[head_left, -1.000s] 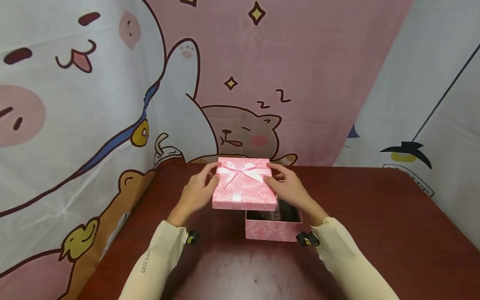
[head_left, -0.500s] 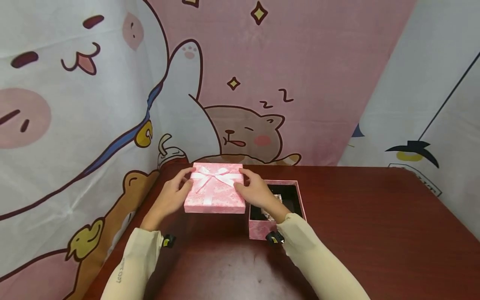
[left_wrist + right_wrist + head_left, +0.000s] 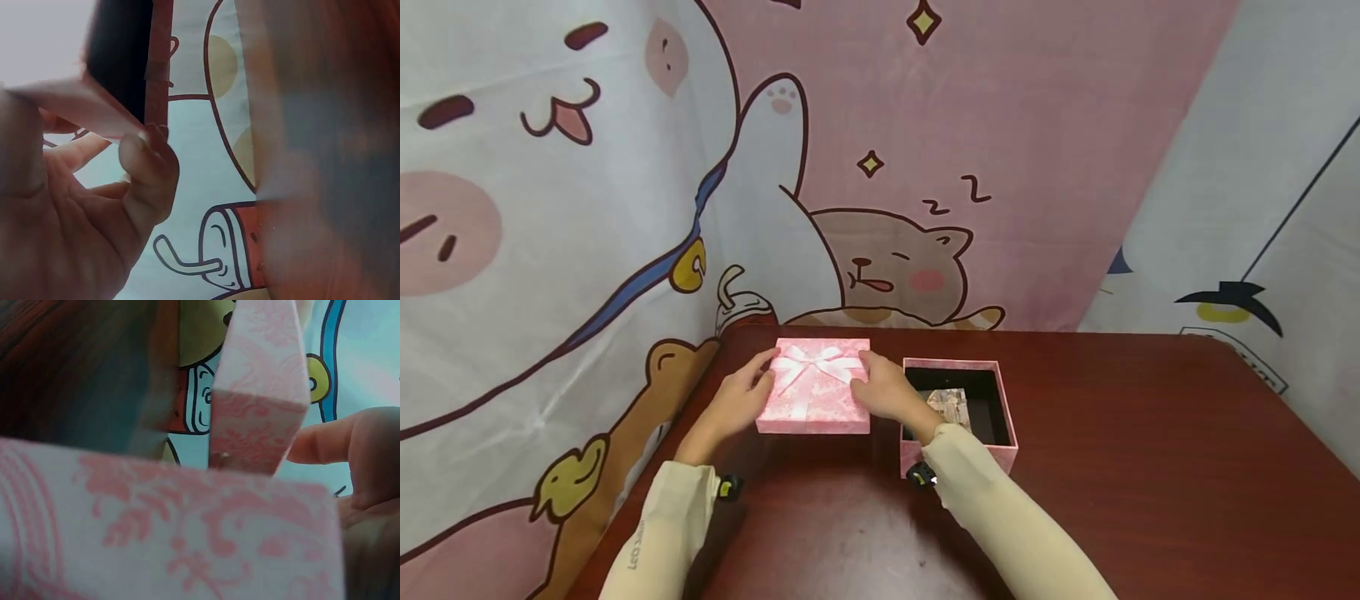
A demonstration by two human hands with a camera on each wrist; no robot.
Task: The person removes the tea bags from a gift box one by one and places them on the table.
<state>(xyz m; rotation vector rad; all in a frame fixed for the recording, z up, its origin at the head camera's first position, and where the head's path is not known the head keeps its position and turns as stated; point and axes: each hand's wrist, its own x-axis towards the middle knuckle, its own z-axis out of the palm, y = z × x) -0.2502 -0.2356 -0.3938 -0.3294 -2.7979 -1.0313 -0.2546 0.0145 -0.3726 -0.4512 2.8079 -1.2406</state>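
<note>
A pink box lid (image 3: 814,392) with a satin ribbon bow hangs over the left-middle of the table. My left hand (image 3: 736,405) grips its left side; in the left wrist view, the fingertips of that left hand (image 3: 94,219) pinch the rim beside the lid's dark inside. On the opposite side, my right hand (image 3: 889,390) holds the lid's right edge. Just right of the lid, a matching pink box (image 3: 1003,457) with a black interior stands uncovered on the table. A small printed item (image 3: 951,406) lies inside it, partly hidden by the right forearm.
The dark red-brown table (image 3: 1120,467) extends to the right and toward the front. Behind it and along the left hangs a cartoon-printed cloth (image 3: 1030,150). In the right wrist view, a pink patterned wall (image 3: 169,537) fills the foreground.
Both hands have carried the lid leftward off the box and lowered it slightly. The box's interior and the printed item have come into view.
</note>
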